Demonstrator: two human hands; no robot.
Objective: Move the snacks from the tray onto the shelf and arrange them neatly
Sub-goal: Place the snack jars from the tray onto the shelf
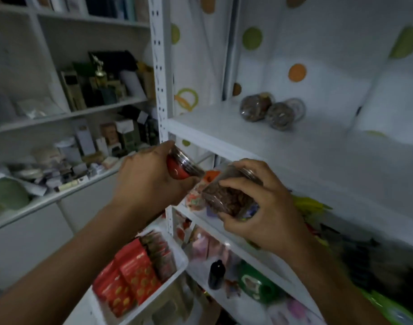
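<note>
My left hand (147,174) grips a red jar with a silver lid (181,168), tilted with the lid toward the shelf. My right hand (259,202) grips a clear jar of brown snacks (229,198), also tilted, lid pointing up and right. Both jars are held in the air just below the front edge of the white upper shelf (294,146). Two clear snack jars (271,111) lie on their sides at the back of that shelf. Below my left arm stands a white tray (177,261) holding several red snack packets (130,277).
A perforated white upright post (161,73) runs left of the shelf. Lower shelves (247,249) hold assorted packets, a black bottle (216,274) and a green pack (254,285). A cluttered white bookcase (72,113) fills the left. White rolled material (383,106) sits at the upper shelf's right.
</note>
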